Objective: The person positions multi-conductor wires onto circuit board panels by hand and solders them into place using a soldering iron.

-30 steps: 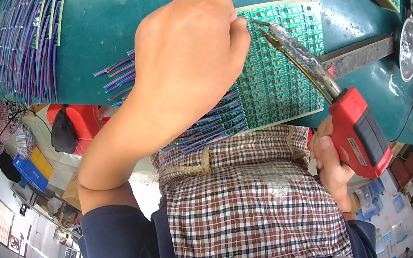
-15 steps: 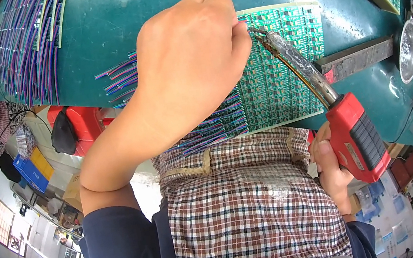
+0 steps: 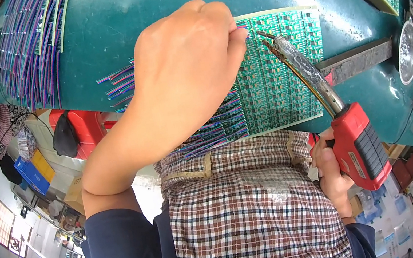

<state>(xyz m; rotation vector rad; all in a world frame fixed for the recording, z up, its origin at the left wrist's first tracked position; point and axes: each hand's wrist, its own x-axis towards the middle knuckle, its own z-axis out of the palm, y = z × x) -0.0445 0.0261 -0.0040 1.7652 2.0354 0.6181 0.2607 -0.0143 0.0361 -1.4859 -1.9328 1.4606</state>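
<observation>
— Teal bench [image 3: 96, 49] up close: what's each of the hands doing?
— Right hand [image 3: 332, 174] is closed round the red soldering gun [image 3: 363, 144]. Left hand [image 3: 190, 61] pinches coloured wires [image 3: 217, 127] at the green circuit panel [image 3: 285, 78], just off the iron's tip [image 3: 263, 36].
— Which step?
— Soldering a wire to a pad, I'd judge; next calls for steadying the wire and touching the tip down. Farther off, another wired panel [image 3: 31, 43].

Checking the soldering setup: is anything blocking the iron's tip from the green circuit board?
Nothing visible: the red-handled soldering iron in the right hand points its tip at the green circuit board panel, just beside the left hand.
</observation>
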